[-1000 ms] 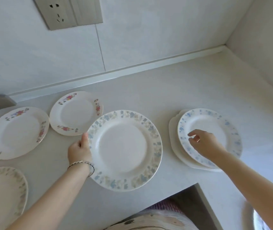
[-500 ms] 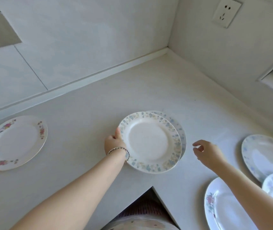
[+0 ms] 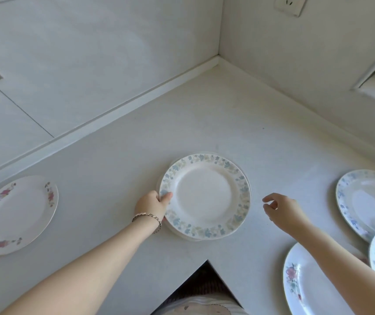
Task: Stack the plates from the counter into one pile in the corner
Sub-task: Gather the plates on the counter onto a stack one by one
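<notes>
on the counter [image 3: 118, 160], left hand [image 3: 151, 204] pinches top plate [image 3: 204, 196].

The blue-flowered plate [image 3: 204, 196] by the counter's [image 3: 118, 169] front corner is showing a smooth, glossy, ceramic-looking glaze, as is the red-flowered plate [image 3: 16, 214] at its left edge. The counter is looking matt and stone-like; the bracelet [image 3: 146, 218] is glinting like metal.

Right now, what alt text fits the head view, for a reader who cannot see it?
A person's left hand grips the rim of a blue-flowered plate atop a pile on a corner counter, while the right hand hovers beside it. A red-flowered plate lies left, more plates right.
</notes>
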`<action>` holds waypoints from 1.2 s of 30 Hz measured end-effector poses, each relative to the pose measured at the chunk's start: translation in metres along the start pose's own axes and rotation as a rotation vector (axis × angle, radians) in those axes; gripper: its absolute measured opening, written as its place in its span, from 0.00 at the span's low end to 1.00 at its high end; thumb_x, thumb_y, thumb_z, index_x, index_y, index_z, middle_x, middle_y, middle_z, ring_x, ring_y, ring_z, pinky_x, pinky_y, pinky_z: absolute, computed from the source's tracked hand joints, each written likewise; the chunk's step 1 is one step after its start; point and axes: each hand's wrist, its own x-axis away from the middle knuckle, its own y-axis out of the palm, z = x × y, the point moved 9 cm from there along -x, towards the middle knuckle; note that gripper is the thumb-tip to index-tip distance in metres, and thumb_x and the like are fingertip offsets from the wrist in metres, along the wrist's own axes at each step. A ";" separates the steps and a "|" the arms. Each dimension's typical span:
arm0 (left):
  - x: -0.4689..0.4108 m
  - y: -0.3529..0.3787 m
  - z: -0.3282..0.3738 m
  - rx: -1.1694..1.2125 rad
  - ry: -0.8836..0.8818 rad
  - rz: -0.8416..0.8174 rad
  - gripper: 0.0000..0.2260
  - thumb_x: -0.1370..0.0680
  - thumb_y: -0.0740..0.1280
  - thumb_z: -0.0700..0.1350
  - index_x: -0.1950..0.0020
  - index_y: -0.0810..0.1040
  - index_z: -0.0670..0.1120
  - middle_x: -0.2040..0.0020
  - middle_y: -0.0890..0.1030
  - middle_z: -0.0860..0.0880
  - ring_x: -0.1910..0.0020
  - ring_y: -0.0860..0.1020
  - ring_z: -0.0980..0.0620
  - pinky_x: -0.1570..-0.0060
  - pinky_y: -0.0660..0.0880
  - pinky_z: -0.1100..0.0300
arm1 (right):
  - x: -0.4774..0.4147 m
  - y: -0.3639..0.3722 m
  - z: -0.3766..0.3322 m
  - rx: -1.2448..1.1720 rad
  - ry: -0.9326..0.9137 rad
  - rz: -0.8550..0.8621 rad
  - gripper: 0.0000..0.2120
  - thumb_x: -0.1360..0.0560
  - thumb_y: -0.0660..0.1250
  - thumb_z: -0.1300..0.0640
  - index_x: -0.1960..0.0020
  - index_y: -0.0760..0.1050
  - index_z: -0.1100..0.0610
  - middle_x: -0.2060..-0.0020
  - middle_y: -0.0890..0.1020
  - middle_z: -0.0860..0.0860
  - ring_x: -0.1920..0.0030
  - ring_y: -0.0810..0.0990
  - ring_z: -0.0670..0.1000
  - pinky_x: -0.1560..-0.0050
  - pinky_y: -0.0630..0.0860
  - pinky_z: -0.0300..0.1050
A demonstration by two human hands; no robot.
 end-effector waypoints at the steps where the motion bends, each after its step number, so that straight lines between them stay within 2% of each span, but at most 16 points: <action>1: 0.001 -0.002 0.002 -0.037 0.024 0.009 0.21 0.23 0.62 0.55 0.71 0.60 0.46 0.73 0.68 0.50 0.69 0.70 0.46 0.71 0.62 0.58 | 0.001 0.002 0.000 0.013 0.001 -0.008 0.13 0.24 0.59 0.57 0.42 0.75 0.55 0.60 0.80 0.50 0.59 0.81 0.54 0.56 0.79 0.47; 4: 0.002 0.000 0.006 -0.098 0.068 -0.015 0.19 0.24 0.61 0.57 0.67 0.63 0.46 0.69 0.70 0.51 0.62 0.73 0.45 0.64 0.66 0.58 | 0.002 0.002 -0.001 0.045 0.007 -0.018 0.13 0.24 0.59 0.57 0.41 0.75 0.55 0.61 0.79 0.48 0.59 0.81 0.54 0.61 0.76 0.43; 6: 0.004 0.011 0.003 -0.106 0.043 -0.097 0.18 0.26 0.62 0.61 0.58 0.71 0.46 0.60 0.77 0.49 0.56 0.77 0.44 0.59 0.70 0.58 | 0.001 -0.001 -0.002 0.054 0.008 -0.018 0.13 0.24 0.59 0.57 0.41 0.75 0.55 0.63 0.78 0.47 0.60 0.82 0.54 0.61 0.77 0.45; 8: 0.007 0.022 -0.005 -0.097 -0.015 -0.164 0.23 0.28 0.63 0.64 0.48 0.74 0.44 0.52 0.80 0.48 0.57 0.79 0.44 0.58 0.73 0.58 | 0.001 -0.002 -0.003 0.060 0.009 -0.019 0.13 0.23 0.59 0.57 0.40 0.75 0.55 0.65 0.77 0.45 0.60 0.82 0.54 0.59 0.78 0.47; 11: 0.006 0.022 -0.007 -0.179 -0.021 -0.141 0.27 0.29 0.61 0.66 0.46 0.76 0.45 0.51 0.82 0.47 0.56 0.81 0.44 0.54 0.77 0.56 | 0.001 -0.001 -0.006 0.067 0.012 -0.034 0.13 0.23 0.58 0.57 0.40 0.74 0.55 0.65 0.77 0.45 0.60 0.83 0.55 0.60 0.78 0.46; 13: 0.004 0.018 -0.001 -0.264 0.003 -0.115 0.28 0.28 0.59 0.67 0.44 0.76 0.46 0.48 0.82 0.47 0.50 0.81 0.44 0.52 0.77 0.55 | 0.000 0.001 -0.009 0.082 0.012 -0.046 0.14 0.23 0.58 0.56 0.39 0.74 0.55 0.63 0.77 0.46 0.60 0.82 0.54 0.62 0.77 0.45; 17: 0.005 0.015 0.008 -0.425 0.016 -0.123 0.27 0.25 0.54 0.66 0.41 0.73 0.45 0.46 0.81 0.46 0.46 0.79 0.45 0.58 0.69 0.58 | 0.000 -0.007 -0.017 0.078 0.001 0.019 0.14 0.23 0.58 0.58 0.39 0.74 0.55 0.67 0.76 0.45 0.67 0.77 0.51 0.66 0.73 0.42; 19: 0.008 0.016 0.006 -0.458 0.024 -0.145 0.26 0.24 0.51 0.65 0.43 0.73 0.46 0.49 0.81 0.46 0.49 0.79 0.45 0.58 0.69 0.58 | 0.003 -0.017 -0.030 0.063 -0.028 0.082 0.14 0.23 0.58 0.57 0.39 0.74 0.54 0.67 0.76 0.46 0.67 0.76 0.52 0.66 0.72 0.42; 21: 0.010 0.015 -0.003 -0.390 0.007 -0.159 0.25 0.23 0.47 0.64 0.51 0.74 0.46 0.59 0.79 0.47 0.57 0.77 0.45 0.58 0.69 0.59 | 0.007 -0.023 -0.054 0.057 -0.095 0.105 0.14 0.23 0.58 0.56 0.40 0.74 0.53 0.63 0.78 0.48 0.62 0.77 0.53 0.64 0.73 0.42; 23: 0.006 0.011 -0.023 -0.263 -0.051 -0.167 0.26 0.22 0.45 0.63 0.62 0.71 0.45 0.67 0.75 0.48 0.63 0.75 0.46 0.59 0.70 0.58 | 0.009 -0.018 -0.082 0.091 -0.164 0.067 0.13 0.24 0.59 0.55 0.41 0.75 0.52 0.59 0.79 0.47 0.59 0.76 0.52 0.61 0.73 0.41; 25: 0.001 0.004 -0.051 -0.150 -0.092 -0.165 0.24 0.21 0.48 0.60 0.66 0.68 0.45 0.69 0.77 0.46 0.66 0.76 0.46 0.59 0.70 0.57 | 0.013 -0.002 -0.112 0.145 -0.222 -0.015 0.13 0.24 0.60 0.53 0.41 0.75 0.50 0.59 0.78 0.46 0.57 0.75 0.50 0.57 0.72 0.41; 28: -0.001 -0.015 -0.102 0.010 -0.158 -0.173 0.13 0.22 0.55 0.48 0.65 0.67 0.45 0.73 0.77 0.46 0.73 0.72 0.48 0.66 0.67 0.59 | 0.028 0.035 -0.162 0.239 -0.336 -0.148 0.13 0.23 0.59 0.52 0.40 0.74 0.49 0.57 0.78 0.45 0.56 0.75 0.48 0.59 0.70 0.40; 30: 0.002 -0.037 -0.142 0.100 -0.219 -0.163 0.10 0.22 0.57 0.44 0.64 0.67 0.45 0.74 0.77 0.47 0.70 0.74 0.47 0.68 0.66 0.60 | 0.042 0.067 -0.198 0.299 -0.409 -0.244 0.14 0.23 0.58 0.53 0.39 0.74 0.50 0.51 0.81 0.48 0.51 0.78 0.50 0.56 0.72 0.40; 33: 0.012 -0.086 -0.213 0.150 -0.319 -0.064 0.08 0.23 0.58 0.43 0.62 0.69 0.45 0.74 0.77 0.47 0.68 0.76 0.47 0.69 0.67 0.61 | 0.064 0.127 -0.250 0.364 -0.498 -0.350 0.14 0.23 0.59 0.54 0.40 0.76 0.51 0.45 0.81 0.51 0.44 0.78 0.54 0.44 0.73 0.43; 36: 0.029 -0.135 -0.283 0.104 -0.371 0.006 0.08 0.23 0.58 0.44 0.61 0.70 0.45 0.73 0.78 0.48 0.68 0.75 0.47 0.66 0.68 0.59 | 0.094 0.190 -0.300 0.366 -0.563 -0.431 0.13 0.24 0.60 0.54 0.42 0.76 0.52 0.48 0.80 0.50 0.44 0.79 0.54 0.43 0.73 0.42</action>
